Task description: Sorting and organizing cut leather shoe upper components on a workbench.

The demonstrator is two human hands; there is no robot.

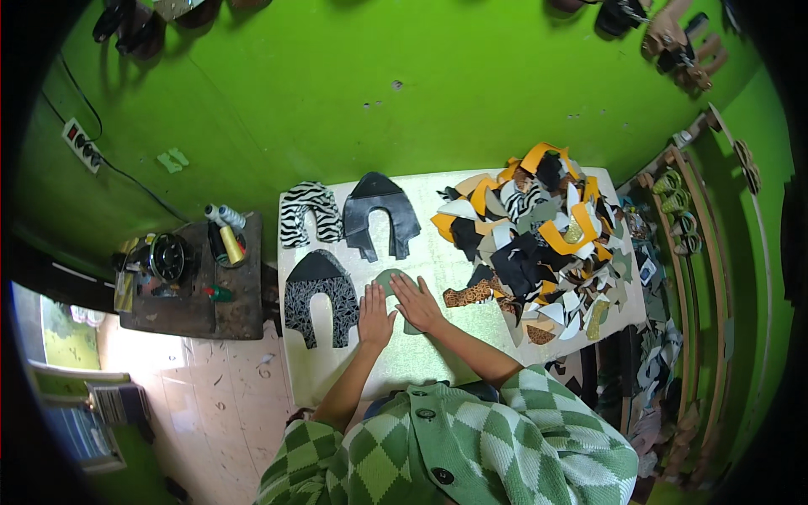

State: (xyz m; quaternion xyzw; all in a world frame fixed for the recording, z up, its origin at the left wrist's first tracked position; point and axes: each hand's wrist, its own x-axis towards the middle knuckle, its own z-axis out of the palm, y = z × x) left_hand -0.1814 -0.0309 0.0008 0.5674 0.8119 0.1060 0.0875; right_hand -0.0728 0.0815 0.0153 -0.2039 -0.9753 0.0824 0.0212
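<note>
A grey-green U-shaped shoe upper piece (390,279) lies on the pale table (438,360) in front of me. My left hand (374,316) rests flat on its left side, fingers stretched out. On its upper right side my right hand (417,301) is laid flat as well, partly covering it. To the left stands a stack of black-and-grey patterned shoe uppers (321,286). Behind that are zebra-print uppers (311,215) and a plain black upper (382,210). Just right of my right hand lies a leopard-print scrap (470,294).
A large heap of mixed leather and fabric scraps (539,240) covers the table's right side. At left, a dark wooden sewing table (240,303) carries a black handwheel (168,257) and thread cones (227,220). Wooden racks with sandals (671,192) line the right wall.
</note>
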